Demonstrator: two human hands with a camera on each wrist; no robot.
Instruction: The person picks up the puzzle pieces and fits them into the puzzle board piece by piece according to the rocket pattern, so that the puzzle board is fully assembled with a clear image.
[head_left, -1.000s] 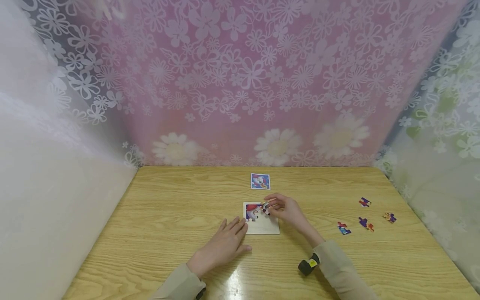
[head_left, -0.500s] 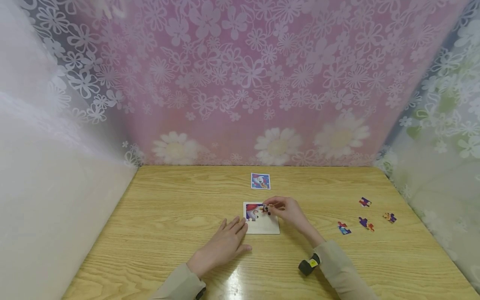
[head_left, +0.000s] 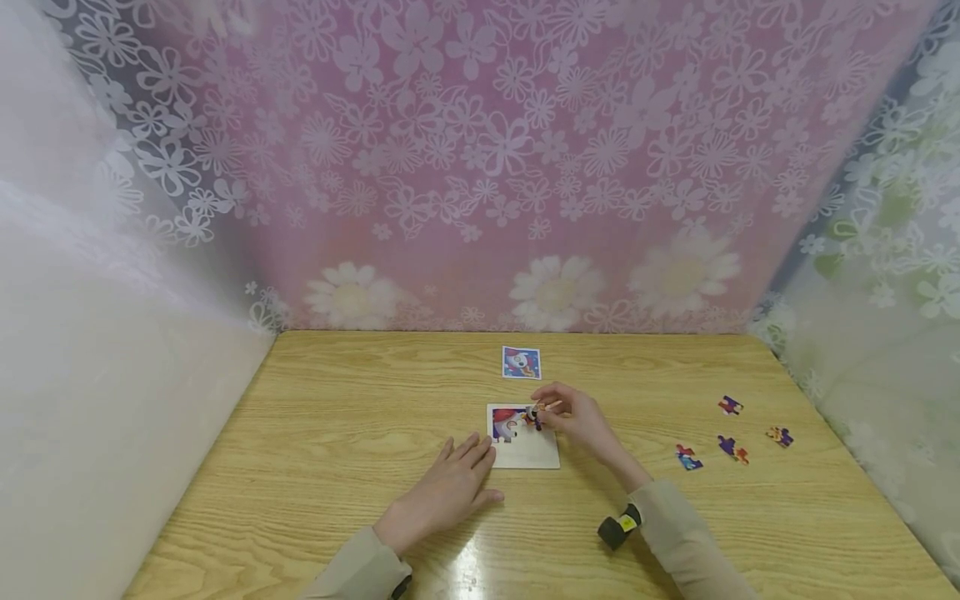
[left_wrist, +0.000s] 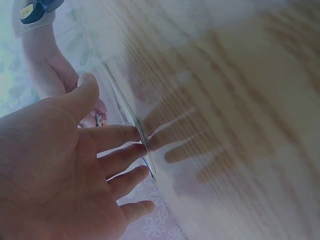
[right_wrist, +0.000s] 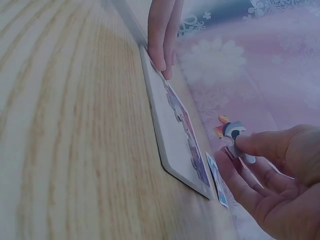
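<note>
- Pinching a small printed puzzle piece (right_wrist: pixel 233 132) between thumb and fingertips, a right hand (right_wrist: pixel 280 172) holds it apart from a white puzzle board (right_wrist: pixel 167 127), right wrist view. The piece looks thin, stiff and light, probably not slippery; its narrow knobs seem the likeliest parts to bend or chip, so its body or straight edges should offer the surest hold.
- Head view: the pinched piece is over the board's far right part. Just left of the right hand sits a filled section (head_left: pixel 507 423) of the picture; beyond its fingers, slightly left, lies a picture card (head_left: pixel 521 363). Four loose pieces (head_left: pixel 729 446) are scattered to its right.
- Left wrist view: a left hand (left_wrist: pixel 75 165), fingers extended and spread, grips nothing, its fingertips at the board's near edge.
</note>
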